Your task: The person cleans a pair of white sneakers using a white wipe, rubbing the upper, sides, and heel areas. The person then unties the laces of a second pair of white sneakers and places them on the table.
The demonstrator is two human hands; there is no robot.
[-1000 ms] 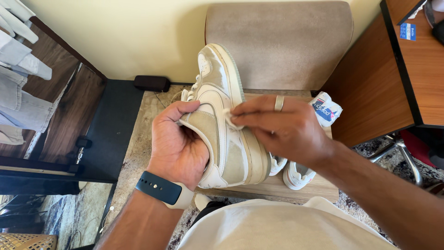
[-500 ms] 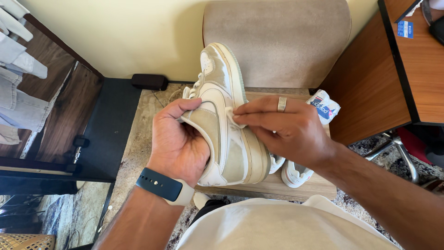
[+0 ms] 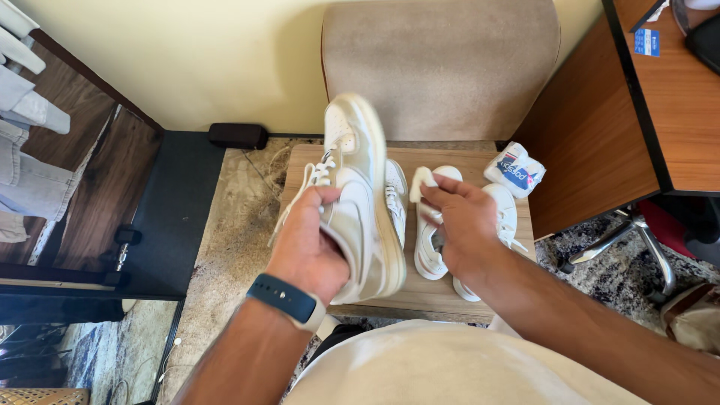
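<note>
**Sneaker in your left hand, wipe in your right**

Your left hand [image 3: 309, 247] grips the sneaker [image 3: 360, 202] from the near side, its fingers [image 3: 324, 199] curled tight over the collar and reaching inside the opening. The shoe hangs above the worktop [image 3: 450, 296], toe pointing away from you and side panel turned to your right. It is cream and beige with white laces dangling at its left, and looks a little blurred. Just right of it, and apart from it, your right hand [image 3: 463, 229] pinches a small white wipe [image 3: 421, 180] between thumb and fingertips, the other fingers folded in. Under that hand lies a pair of white shoes [image 3: 429, 251] on the light wooden worktop, with a small white-and-blue packet [image 3: 514, 169] further right. Behind stands a beige padded chair back [image 3: 441, 67], beside a brown wooden desk [image 3: 600, 135]; a speckled rug covers the floor.
</note>
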